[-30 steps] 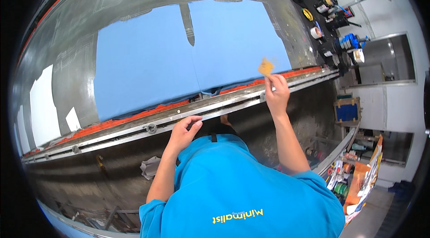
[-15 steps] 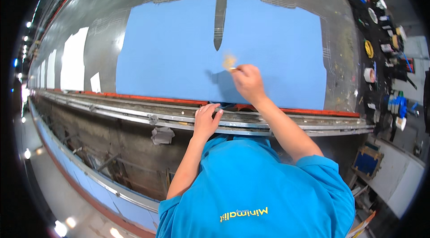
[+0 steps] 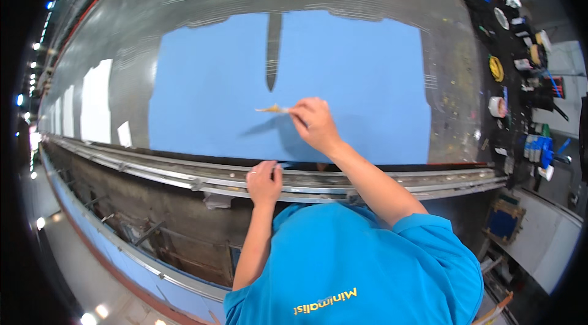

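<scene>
A small tan brush-like thing [image 3: 271, 109] points left from my right hand [image 3: 315, 123], whose fingers pinch its end. It is above the light blue fabric piece [image 3: 208, 92], casting a shadow on it. This piece lies flat on the grey table, with a narrow dark pointed slit running down from its far edge. My left hand [image 3: 264, 183] rests over the metal rail [image 3: 331, 191] at the table's near edge, fingers a little bent and thumb apart. Whatever lies under its fingertips is hidden.
White pieces [image 3: 98, 101] lie along the grey table [image 3: 456, 86] to the left. On the right, a dark side shelf bears a yellow tape roll [image 3: 495, 68], a pinkish roll [image 3: 497, 106] and several tools. A framed blue square [image 3: 503, 225] stands at lower right.
My right hand has moved left over the blue piece, and the brush-like thing now points left instead of up. My left hand stays at the rail. The whole view has shifted slightly.
</scene>
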A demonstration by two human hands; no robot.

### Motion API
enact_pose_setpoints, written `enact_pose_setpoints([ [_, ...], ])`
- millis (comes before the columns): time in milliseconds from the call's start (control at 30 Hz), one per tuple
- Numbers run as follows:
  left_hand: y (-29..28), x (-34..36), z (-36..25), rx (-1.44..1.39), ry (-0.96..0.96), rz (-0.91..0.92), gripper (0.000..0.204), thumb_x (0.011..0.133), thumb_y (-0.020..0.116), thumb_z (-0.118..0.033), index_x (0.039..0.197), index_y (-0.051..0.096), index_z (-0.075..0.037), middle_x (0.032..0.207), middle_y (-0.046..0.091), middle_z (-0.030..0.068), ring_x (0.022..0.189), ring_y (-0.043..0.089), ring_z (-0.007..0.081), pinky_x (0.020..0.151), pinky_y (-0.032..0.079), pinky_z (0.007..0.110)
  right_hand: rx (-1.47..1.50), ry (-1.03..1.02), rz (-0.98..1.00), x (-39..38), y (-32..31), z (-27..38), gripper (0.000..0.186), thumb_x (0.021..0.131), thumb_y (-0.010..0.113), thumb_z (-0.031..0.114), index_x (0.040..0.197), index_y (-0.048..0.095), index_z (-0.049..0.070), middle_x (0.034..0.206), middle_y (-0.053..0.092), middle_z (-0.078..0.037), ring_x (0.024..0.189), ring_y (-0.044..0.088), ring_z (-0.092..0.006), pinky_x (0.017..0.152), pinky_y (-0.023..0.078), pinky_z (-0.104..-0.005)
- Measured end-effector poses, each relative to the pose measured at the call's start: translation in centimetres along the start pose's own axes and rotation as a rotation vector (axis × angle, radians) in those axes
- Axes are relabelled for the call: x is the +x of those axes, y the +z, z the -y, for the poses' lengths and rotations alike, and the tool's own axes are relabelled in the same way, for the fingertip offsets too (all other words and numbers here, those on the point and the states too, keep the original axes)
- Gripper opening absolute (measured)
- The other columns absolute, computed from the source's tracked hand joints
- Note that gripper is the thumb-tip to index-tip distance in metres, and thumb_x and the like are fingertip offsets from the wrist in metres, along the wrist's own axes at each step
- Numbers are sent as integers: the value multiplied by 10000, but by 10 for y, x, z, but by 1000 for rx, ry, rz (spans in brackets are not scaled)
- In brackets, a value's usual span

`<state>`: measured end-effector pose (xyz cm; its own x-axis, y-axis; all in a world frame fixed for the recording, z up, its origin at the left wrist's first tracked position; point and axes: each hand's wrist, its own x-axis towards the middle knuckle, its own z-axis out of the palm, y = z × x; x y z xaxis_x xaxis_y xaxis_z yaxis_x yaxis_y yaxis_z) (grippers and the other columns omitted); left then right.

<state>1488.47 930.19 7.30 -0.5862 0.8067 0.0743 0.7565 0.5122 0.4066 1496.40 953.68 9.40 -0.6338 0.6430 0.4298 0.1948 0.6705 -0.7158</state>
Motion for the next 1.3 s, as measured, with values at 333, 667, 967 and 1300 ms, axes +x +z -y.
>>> enact_pose_setpoints([
  [333, -2, 2, -9, 14, 5, 7, 169, 875, 649, -243, 960, 694, -104, 969, 697, 44, 923, 642, 269, 810, 467, 420, -472, 105, 4, -76, -178, -80, 94, 808, 696, 7, 888, 664, 43, 931, 656, -91, 896, 617, -280, 794, 466, -390],
  [667, -13, 1, 4, -13, -10, 52, 235, 876, 654, -297, 958, 704, -83, 950, 665, 46, 923, 614, 267, 804, 459, 427, 391, 617, -288, -9, -70, -27, 184, 946, 644, 144, 1021, 680, -21, 946, 687, -53, 800, 594, -110, 775, 489, -264],
  [967, -107, -42, 69, -570, -155, -231, 124, 870, 696, -144, 919, 717, -32, 945, 717, 109, 894, 674, 276, 821, 520, 357, 274, 362, 152, 1, 45, 86, 135, 896, 675, 77, 993, 691, -17, 845, 662, -76, 751, 612, -142, 716, 494, -279],
  [1300, -125, -247, 318, -673, -998, -382, 267, 959, 641, -237, 1026, 698, 15, 873, 679, 41, 761, 609, 99, 705, 498, 253, -204, 21, 277, -20, 177, 146, 66, 887, 654, 100, 875, 674, 39, 829, 647, -130, 789, 635, -315, 739, 503, -408],
])
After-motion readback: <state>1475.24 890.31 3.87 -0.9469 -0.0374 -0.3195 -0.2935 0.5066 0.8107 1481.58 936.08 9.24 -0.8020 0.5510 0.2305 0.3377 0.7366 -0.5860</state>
